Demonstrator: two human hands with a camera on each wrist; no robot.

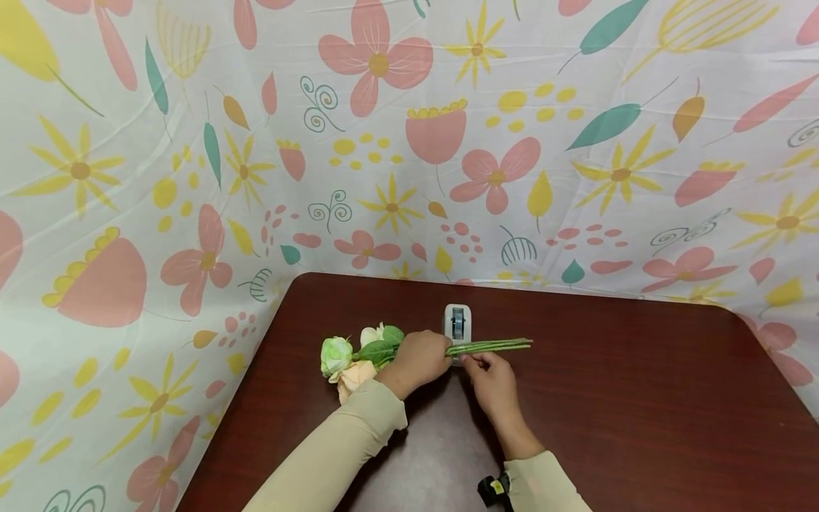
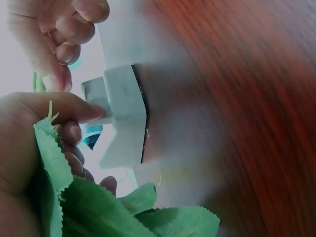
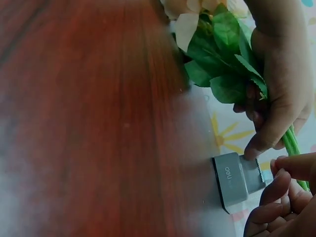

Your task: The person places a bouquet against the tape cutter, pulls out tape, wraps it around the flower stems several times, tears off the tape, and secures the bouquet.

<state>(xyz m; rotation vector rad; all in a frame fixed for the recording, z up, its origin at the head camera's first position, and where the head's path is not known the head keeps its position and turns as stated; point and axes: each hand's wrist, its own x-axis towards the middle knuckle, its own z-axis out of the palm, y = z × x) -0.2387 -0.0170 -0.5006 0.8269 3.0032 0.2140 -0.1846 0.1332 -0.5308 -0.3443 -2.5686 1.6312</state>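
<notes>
My left hand (image 1: pixel 422 361) grips a bunch of artificial flowers by the stems (image 1: pixel 493 346), which point right. A pale green rose (image 1: pixel 335 355), a peach rose (image 1: pixel 355 375) and green leaves (image 3: pixel 222 64) stick out to the left. Its thumb rests on the grey tape dispenser (image 3: pixel 232 180), close to the toothed cutting edge. Just beside that edge, my right hand (image 3: pixel 284 200) pinches with thumb and forefinger, where a small clear bit of tape (image 3: pixel 267 176) shows. The right hand's other fingers are curled in, and the stems pass close behind it.
The dark red-brown wooden table (image 1: pixel 640 398) extends to both sides. A flower-printed cloth (image 1: pixel 486 142) hangs behind it and along the left. A black strap device (image 1: pixel 493 491) sits at the right wrist.
</notes>
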